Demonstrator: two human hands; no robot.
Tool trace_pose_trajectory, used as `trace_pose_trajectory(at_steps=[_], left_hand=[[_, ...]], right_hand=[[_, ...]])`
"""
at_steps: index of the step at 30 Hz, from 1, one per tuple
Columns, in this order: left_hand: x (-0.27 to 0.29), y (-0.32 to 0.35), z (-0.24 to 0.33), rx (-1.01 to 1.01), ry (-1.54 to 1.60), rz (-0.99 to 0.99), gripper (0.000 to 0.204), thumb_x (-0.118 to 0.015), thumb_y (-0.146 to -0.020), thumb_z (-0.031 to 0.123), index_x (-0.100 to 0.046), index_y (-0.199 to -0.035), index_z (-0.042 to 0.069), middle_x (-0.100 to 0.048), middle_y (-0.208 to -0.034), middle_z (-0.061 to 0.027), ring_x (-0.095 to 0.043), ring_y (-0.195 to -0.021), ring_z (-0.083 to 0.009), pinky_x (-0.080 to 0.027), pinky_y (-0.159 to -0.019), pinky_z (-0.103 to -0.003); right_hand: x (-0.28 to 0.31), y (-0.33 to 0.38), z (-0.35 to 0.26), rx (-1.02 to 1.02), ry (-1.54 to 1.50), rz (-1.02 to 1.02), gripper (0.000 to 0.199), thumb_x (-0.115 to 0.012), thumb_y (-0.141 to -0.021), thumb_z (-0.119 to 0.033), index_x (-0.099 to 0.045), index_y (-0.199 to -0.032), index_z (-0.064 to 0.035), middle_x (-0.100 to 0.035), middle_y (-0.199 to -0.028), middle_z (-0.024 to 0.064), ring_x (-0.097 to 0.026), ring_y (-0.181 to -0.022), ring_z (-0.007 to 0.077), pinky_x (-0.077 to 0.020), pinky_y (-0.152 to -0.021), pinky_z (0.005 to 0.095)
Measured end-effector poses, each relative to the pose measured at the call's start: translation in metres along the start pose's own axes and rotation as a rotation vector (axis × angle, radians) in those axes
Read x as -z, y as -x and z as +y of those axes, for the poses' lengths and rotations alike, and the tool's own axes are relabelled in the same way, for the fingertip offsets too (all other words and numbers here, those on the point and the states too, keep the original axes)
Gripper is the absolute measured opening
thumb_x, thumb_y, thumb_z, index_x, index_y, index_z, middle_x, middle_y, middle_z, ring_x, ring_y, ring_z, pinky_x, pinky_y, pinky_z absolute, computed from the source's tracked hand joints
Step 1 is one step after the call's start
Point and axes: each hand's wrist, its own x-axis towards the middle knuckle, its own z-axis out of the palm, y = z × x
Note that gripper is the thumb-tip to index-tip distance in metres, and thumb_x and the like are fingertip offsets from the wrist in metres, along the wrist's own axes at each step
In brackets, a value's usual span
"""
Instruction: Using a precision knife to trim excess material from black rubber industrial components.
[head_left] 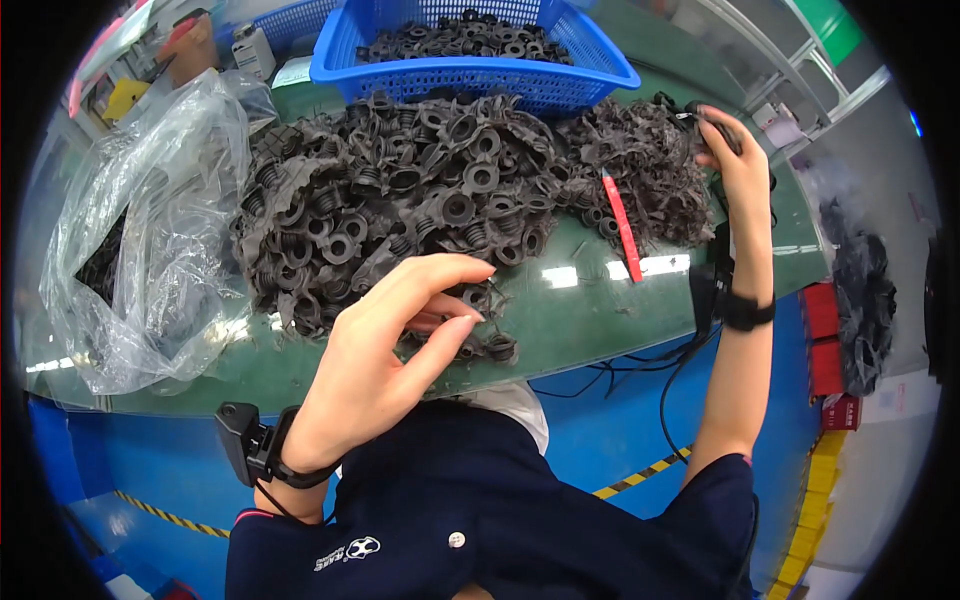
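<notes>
Left-hand fingers [455,268] loosely curled, thumb tip brushing the fingertips, nothing clearly pinched between them; perhaps a sliver of black rubber flash there, too small to tell. Left hand [385,345] hovering just above the near edge of the heap of black rubber bellows parts [400,205], with one loose bellows part [500,347] lying on the green surface [590,310] just beside the thumb. Right hand [738,165] far out at the right end, fingers closed around a small dark piece at the fringe of the trimmed rubber scrap [640,165]. Red-handled tool [622,226] lying untouched on the scrap's near edge. Beyond the heap, a blue basket [600,75] with more black parts; off to the left, a crumpled clear plastic bag [150,230]. Looks like sorting or trimming in hand: likely next, a firm pinch on a single part at the heap's edge, lifted clear of its tangled neighbours.
</notes>
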Motion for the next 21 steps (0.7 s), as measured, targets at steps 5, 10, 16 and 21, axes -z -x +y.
trace_pose_trajectory(at_steps=[5, 10, 16, 21], left_hand=[[0.004, 0.005, -0.005, 0.086, -0.079, 0.017, 0.028, -0.049, -0.078, -0.002, -0.050, -0.106, -0.001, -0.052, -0.103, -0.0087, -0.058, -0.082, -0.0140, -0.045, -0.070, -0.024], [0.014, 0.017, -0.005, 0.147, -0.094, 0.065, 0.027, -0.051, -0.077, -0.001, -0.051, -0.105, 0.000, -0.055, -0.099, -0.0093, -0.059, -0.077, -0.0133, -0.044, -0.071, -0.024], [0.023, 0.014, -0.002, -0.055, -0.382, 0.117, 0.036, -0.058, -0.070, -0.001, -0.053, -0.105, 0.005, -0.049, -0.111, -0.0101, -0.055, -0.088, -0.0165, -0.041, -0.080, -0.029], [0.017, 0.015, -0.007, -0.010, -0.265, 0.098, 0.038, -0.054, -0.071, -0.002, -0.049, -0.109, 0.002, -0.045, -0.117, -0.0110, -0.050, -0.098, -0.0176, -0.038, -0.086, -0.030]], right_hand=[[0.010, -0.040, -0.009, 0.028, 0.725, -0.160, 0.056, -0.066, -0.070, -0.028, -0.045, -0.120, -0.0149, -0.060, -0.092, 0.0123, -0.056, -0.052, 0.0117, -0.0459, -0.055, 0.0246], [0.034, -0.062, -0.059, 0.121, 0.823, -0.002, 0.041, -0.059, -0.074, -0.030, -0.054, -0.111, -0.0138, -0.063, -0.089, 0.0026, -0.054, -0.052, 0.0101, -0.0452, -0.059, 0.0243], [0.034, -0.001, -0.139, 0.583, 0.570, 0.067, 0.044, -0.054, -0.080, -0.026, -0.045, -0.120, -0.0100, -0.050, -0.115, 0.0078, -0.055, -0.082, 0.0136, -0.0431, -0.079, 0.0255], [0.031, 0.027, -0.137, 0.593, 0.501, 0.093, 0.043, -0.053, -0.080, -0.026, -0.045, -0.120, -0.0100, -0.050, -0.115, 0.0077, -0.055, -0.083, 0.0137, -0.0429, -0.079, 0.0258]])
